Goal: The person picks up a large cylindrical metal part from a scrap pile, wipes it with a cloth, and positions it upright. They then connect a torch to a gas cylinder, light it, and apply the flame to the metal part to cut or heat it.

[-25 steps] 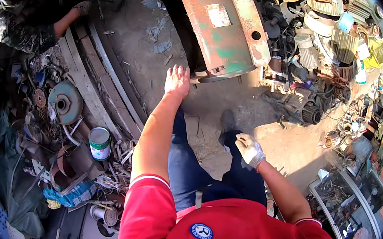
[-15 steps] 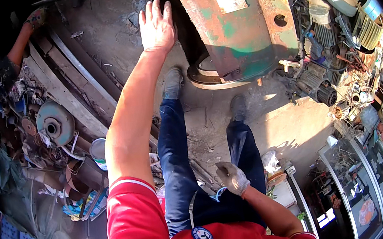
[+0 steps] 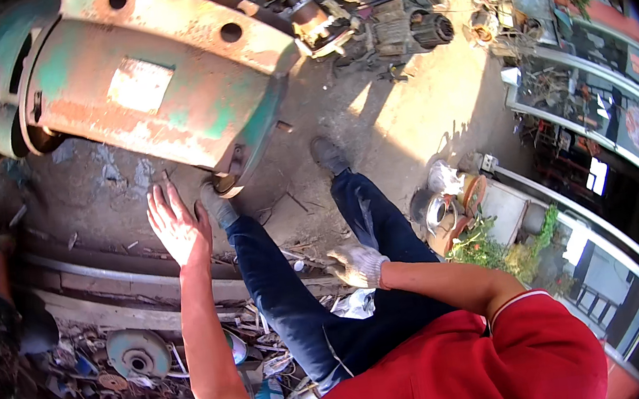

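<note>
A big, rusted motor housing of green-painted metal (image 3: 156, 83) lies on its side on the dirty ground, its long body running across the upper left. Much of the green has worn away to orange-brown rust. A pale, squarish plate sits on its upper face, and a rusty flat flange with round holes runs along its far edge. The rounded end at the left shows a green rim around a dark opening. Its lower right corner rests near a grey shoe.
</note>
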Motion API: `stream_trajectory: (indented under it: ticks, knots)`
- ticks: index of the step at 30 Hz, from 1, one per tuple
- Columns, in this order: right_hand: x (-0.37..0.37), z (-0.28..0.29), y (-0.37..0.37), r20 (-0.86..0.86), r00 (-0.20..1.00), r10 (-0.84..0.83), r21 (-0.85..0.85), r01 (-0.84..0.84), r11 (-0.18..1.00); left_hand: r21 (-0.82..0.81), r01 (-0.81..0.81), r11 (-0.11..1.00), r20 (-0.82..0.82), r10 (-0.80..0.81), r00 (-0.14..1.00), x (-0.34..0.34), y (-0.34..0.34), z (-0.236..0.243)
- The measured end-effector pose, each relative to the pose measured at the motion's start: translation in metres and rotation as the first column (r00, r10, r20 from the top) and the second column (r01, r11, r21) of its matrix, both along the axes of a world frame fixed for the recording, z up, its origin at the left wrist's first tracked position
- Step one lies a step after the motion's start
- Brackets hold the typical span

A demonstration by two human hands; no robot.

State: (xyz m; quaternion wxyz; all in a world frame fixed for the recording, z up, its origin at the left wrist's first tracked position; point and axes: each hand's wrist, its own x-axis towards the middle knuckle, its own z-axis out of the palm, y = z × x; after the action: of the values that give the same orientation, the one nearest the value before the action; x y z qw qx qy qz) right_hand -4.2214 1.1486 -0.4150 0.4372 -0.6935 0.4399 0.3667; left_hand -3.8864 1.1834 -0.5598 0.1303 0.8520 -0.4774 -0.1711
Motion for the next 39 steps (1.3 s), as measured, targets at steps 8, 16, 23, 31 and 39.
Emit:
stream_trajectory:
  ticks: [8,16,23,31,39]
  knots:
    - [-0.037,0.087,0.011,0.089,0.994,0.060,0.038,-0.063,0.997,-0.409,0.690,0.597,-0.607,-0.743,0.283,-0.217,-0.021,0.290]
    - [-0.095,0.147,0.002,0.321,0.857,-0.403,0.105,0.391,0.915,-0.417,0.842,0.343,-0.317,-0.923,0.219,-0.340,-0.095,0.395]
    - [-0.264,0.143,-0.076,0.608,0.572,-0.550,-0.124,0.753,0.646,-0.328,0.933,0.148,-0.132,-0.985,0.110,-0.508,-0.154,0.459]
    - [-0.575,0.275,-0.102,0.454,-0.630,-0.630,0.225,0.765,-0.603,0.052,0.955,0.291,-0.392,-0.874,0.288,-0.622,-0.222,0.424]
    - [-0.676,0.305,0.095,0.153,-0.816,-0.557,-0.233,0.518,-0.823,0.537,0.842,0.052,-0.695,-0.538,0.476,-0.539,-0.350,0.306]
